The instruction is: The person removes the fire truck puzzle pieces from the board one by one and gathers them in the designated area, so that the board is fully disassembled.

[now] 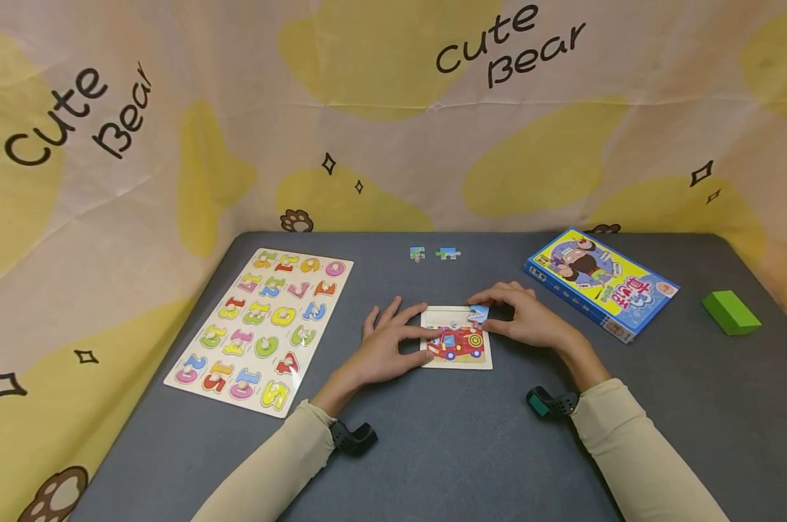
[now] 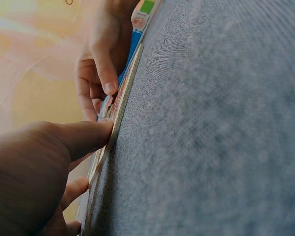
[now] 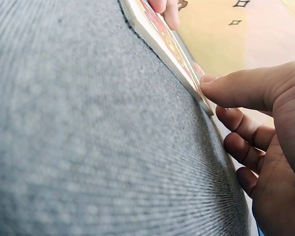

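Note:
A small jigsaw board (image 1: 457,364) with a red fire truck picture lies flat on the table. My left hand (image 1: 388,348) rests over its left side, fingers spread, with the thumb touching the board's edge in the left wrist view. At the board's upper right corner, my right hand (image 1: 526,315) pinches a blue jigsaw piece (image 1: 478,314) between thumb and forefinger. In the right wrist view the right thumb (image 3: 236,88) lies along that corner and mostly hides the piece. The upper part of the board shows a pale bare backing. Two loose jigsaw pieces, one squarish (image 1: 417,253) and one wider (image 1: 448,254), lie beyond the board.
On the left lies a white number board (image 1: 282,290) with colourful numerals. A blue and yellow box (image 1: 602,283) stands flat at the right, with a green block (image 1: 731,313) past it. A patterned cloth (image 1: 393,145) hangs behind the grey table (image 1: 445,449).

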`<state>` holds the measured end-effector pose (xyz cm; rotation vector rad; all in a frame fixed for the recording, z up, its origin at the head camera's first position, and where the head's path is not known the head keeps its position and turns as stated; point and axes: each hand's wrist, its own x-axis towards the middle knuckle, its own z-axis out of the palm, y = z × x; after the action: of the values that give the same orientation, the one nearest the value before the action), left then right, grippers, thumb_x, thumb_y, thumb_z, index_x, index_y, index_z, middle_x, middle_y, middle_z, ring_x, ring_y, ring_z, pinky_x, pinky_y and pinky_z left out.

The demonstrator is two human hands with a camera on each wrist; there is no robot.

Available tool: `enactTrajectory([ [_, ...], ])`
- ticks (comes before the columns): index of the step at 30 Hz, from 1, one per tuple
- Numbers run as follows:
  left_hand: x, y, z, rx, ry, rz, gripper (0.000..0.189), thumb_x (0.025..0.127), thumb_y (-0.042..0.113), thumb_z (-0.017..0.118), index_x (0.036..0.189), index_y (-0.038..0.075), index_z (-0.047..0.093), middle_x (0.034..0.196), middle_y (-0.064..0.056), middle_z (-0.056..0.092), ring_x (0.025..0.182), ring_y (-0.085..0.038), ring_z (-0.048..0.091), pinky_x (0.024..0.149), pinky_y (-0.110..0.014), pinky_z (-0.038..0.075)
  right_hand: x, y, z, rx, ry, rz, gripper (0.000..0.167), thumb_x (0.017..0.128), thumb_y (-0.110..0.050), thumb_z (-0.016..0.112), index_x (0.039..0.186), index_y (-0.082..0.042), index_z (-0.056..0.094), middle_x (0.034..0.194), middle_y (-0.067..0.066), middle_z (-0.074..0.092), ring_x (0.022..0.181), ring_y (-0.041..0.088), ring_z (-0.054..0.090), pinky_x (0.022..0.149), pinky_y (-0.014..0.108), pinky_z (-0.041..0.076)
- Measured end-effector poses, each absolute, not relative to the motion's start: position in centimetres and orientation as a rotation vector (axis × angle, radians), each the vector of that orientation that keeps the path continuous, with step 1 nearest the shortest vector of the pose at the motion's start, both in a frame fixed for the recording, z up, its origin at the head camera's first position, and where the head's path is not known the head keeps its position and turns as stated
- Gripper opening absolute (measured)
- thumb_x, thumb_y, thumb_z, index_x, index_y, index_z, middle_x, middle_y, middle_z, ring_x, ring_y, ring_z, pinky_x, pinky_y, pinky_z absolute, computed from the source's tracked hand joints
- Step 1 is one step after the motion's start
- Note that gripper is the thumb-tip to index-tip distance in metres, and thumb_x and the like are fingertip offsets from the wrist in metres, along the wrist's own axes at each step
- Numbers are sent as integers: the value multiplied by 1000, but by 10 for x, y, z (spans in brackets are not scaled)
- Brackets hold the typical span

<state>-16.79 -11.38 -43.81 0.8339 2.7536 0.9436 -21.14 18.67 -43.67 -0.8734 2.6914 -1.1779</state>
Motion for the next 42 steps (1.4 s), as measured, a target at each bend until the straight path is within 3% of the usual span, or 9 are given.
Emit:
enactTrajectory([
  [11, -168, -114, -438, 834, 2742, 942, 39, 95, 37, 69, 134, 33, 69, 164, 0, 38, 159, -38, 8, 120, -69, -5, -219, 193, -440, -828, 2703, -1251, 40, 92, -12, 74, 132, -17, 68, 111, 5, 65, 103, 21, 47, 86, 39, 33],
  [24, -167, -116, -437, 842, 2754, 925, 39, 95, 37, 69, 133, 32, 69, 164, -1, 39, 159, -40, 8, 119, -70, -4, -254, 183, -431, -758, 2741, -1130, 41, 95, -11, 70, 136, -11, 65, 122, 18, 64, 105, 31, 50, 90, 42, 38],
  [32, -167, -113, -439, 830, 2749, 926, 38, 95, 38, 69, 133, 34, 69, 164, 2, 38, 160, -37, 8, 121, -68, -4, -268, 176, -430, -709, 2788, -1060, 40, 96, -12, 68, 136, -10, 65, 121, 19, 61, 104, 32, 45, 87, 43, 28],
  [42, -167, -114, -438, 810, 2747, 929, 38, 96, 37, 69, 133, 34, 69, 165, 4, 36, 160, -35, 6, 121, -67, -5, -279, 167, -427, -667, 2817, -1008, 40, 97, -8, 63, 137, -8, 63, 116, 20, 56, 102, 32, 39, 86, 43, 23],
])
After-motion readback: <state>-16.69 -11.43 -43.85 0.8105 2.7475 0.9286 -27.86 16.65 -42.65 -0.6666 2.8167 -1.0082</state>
